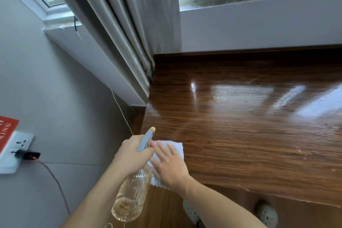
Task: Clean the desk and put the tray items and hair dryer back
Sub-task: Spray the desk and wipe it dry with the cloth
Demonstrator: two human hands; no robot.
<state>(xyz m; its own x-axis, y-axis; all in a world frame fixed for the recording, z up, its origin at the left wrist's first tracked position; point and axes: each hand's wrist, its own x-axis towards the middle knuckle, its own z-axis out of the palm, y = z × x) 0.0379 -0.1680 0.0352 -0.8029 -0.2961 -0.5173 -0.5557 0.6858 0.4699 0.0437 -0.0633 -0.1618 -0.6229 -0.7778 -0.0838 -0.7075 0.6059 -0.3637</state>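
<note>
A glossy brown wooden desk (240, 126) fills the right half of the view. My left hand (130, 155) grips a clear ribbed spray bottle (132, 196) by its grey and yellow spray head, the nozzle pointing up over the desk's left edge. Pale liquid sits in the bottle's bottom. My right hand (169, 164) lies flat with straight fingers on a white cloth (176, 146), pressing it onto the desk's near left corner. No tray, tray items or hair dryer are in view.
Grey curtains (129, 33) hang at the desk's back left corner below a white window sill (259, 16). On the grey wall at left are a socket plate (16, 150) with a black plug and red cable, and a red sign (6, 129). My feet show below the desk's front edge.
</note>
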